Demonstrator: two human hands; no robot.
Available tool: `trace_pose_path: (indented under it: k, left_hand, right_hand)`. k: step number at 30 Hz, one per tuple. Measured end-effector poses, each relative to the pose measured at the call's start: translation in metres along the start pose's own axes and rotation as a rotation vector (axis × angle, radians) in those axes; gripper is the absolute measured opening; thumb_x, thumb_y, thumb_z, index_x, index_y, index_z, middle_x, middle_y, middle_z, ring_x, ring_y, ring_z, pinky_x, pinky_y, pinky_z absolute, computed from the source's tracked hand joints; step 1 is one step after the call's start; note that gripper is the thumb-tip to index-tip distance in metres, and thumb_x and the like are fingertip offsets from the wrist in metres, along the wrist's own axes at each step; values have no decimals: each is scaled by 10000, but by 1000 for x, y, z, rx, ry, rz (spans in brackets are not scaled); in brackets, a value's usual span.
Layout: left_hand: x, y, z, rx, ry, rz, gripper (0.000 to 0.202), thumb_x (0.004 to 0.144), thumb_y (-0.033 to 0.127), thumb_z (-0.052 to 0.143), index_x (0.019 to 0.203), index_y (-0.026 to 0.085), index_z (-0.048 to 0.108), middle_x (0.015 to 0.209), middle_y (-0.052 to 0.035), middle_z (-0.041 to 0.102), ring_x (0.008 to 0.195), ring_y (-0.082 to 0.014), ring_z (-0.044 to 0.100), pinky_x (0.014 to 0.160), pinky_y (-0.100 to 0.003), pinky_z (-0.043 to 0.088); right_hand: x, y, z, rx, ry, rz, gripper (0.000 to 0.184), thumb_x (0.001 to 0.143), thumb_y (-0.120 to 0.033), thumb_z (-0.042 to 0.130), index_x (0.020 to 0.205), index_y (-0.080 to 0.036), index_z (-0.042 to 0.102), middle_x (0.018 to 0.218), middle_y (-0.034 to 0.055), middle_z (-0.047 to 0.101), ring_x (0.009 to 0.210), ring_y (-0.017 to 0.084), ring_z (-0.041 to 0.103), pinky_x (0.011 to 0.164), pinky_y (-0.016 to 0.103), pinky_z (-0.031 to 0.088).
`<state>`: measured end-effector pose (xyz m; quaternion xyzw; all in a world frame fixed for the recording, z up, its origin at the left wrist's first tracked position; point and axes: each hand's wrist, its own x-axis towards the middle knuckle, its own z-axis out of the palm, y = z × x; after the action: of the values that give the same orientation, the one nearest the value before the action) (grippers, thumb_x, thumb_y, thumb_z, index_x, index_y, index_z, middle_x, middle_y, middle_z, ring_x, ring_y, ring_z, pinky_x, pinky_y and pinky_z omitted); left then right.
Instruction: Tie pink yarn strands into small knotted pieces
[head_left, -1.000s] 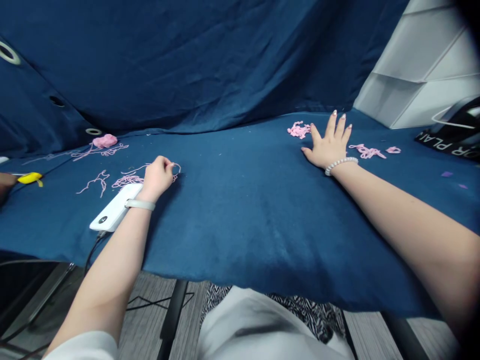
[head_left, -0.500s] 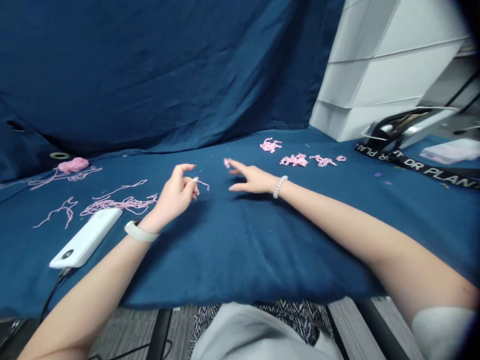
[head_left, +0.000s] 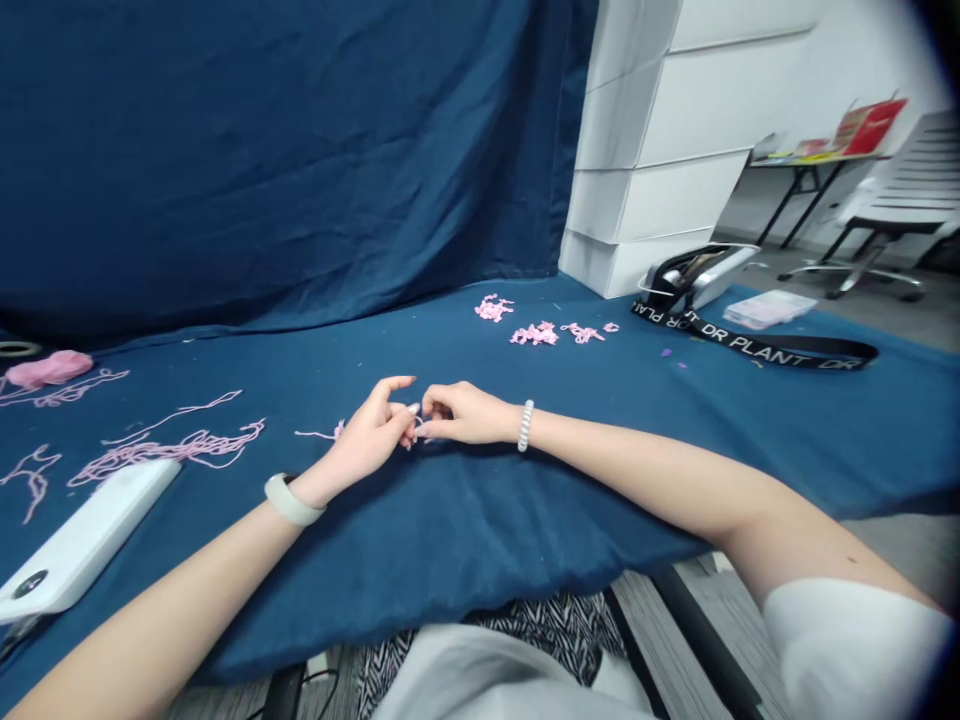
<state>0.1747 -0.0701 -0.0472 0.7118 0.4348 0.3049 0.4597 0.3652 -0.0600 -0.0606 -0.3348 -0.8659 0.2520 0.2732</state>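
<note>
My left hand point(head_left: 371, 435) and my right hand point(head_left: 461, 412) meet fingertip to fingertip over the blue cloth of the table point(head_left: 525, 500). Both pinch a short pink yarn strand point(head_left: 319, 434), whose loose end trails left on the cloth. My left wrist wears a white band, my right wrist a bead bracelet. A tangle of long pink yarn strands point(head_left: 169, 448) lies to the left of my left hand.
A white power bank point(head_left: 75, 545) lies at the near left. A pink yarn ball point(head_left: 49, 368) sits at the far left. Small knotted pink yarn pieces point(head_left: 536, 332) lie at the back. A black lanyard point(head_left: 757, 345) and white boxes point(head_left: 652, 190) are at the right.
My right hand left the knotted pieces at the back right and came to the middle. My left hand drew a strand away from the tangle. Both now pinch it together.
</note>
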Motion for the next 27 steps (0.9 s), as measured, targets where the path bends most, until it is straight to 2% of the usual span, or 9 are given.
trace_pose_path:
  k: [2,3,7,11,14,19,22,25,27]
  left_hand:
    - [1,-1,7,1,-20,23,570,851,343,511,1342,167,280,618,46,549,543,-77,533,563,-178,465]
    - [2,-2,10,7,-28,33,577,859,342,500,1356,163,268,622,42,553,537,-76,532,556,-176,460]
    - [1,3,23,-6,-89,35,579,882,400,457,1375,164,265,574,47,532,480,-77,512,503,-173,444]
    - [-1,13,31,-23,-85,48,571,850,380,527,1342,171,326,568,56,524,499,-69,521,515,-160,464]
    - [4,14,32,-63,-83,61,514,833,374,556,1276,153,417,580,37,550,521,-71,542,542,-163,481]
    - [6,0,30,-20,-80,45,331,825,350,561,1063,120,573,695,-28,633,619,-84,607,631,-184,513]
    - [2,-11,30,112,17,78,289,837,333,541,1024,125,614,782,-53,679,703,-116,641,717,-236,519]
    - [-1,-16,31,324,187,192,273,852,292,524,1068,167,635,860,-35,710,811,-137,656,820,-268,484]
    - [-2,-16,30,365,242,219,259,858,285,518,1056,184,650,902,-23,716,856,-140,657,834,-263,467]
  right_hand:
    - [-4,-1,0,-13,-15,70,467,804,-477,629,1110,-139,524,802,30,662,671,137,598,613,232,406]
    - [-5,-2,0,-18,-27,73,468,814,-453,626,1143,-143,508,832,37,671,703,146,613,634,237,415]
    - [-16,-12,-5,-52,-2,20,220,902,-348,532,922,-142,606,883,65,697,802,162,645,727,250,425]
    - [-33,-14,-12,-80,11,-48,265,921,-310,505,796,-133,658,786,45,684,691,128,609,691,235,399]
    - [-43,-10,-18,7,59,59,303,908,-346,514,730,-123,617,659,16,633,604,101,557,639,218,383]
    - [-48,4,-32,158,258,242,402,890,-456,503,664,-128,553,611,3,584,574,81,510,620,212,389]
    - [-48,14,-39,226,352,313,392,889,-446,509,654,-133,526,591,0,567,558,73,510,618,211,396]
    - [-47,22,-44,285,386,368,379,884,-433,523,645,-140,505,582,-1,559,548,70,516,603,209,397]
    - [-47,26,-47,311,400,371,388,874,-445,536,633,-144,498,576,-1,553,549,70,519,602,210,401]
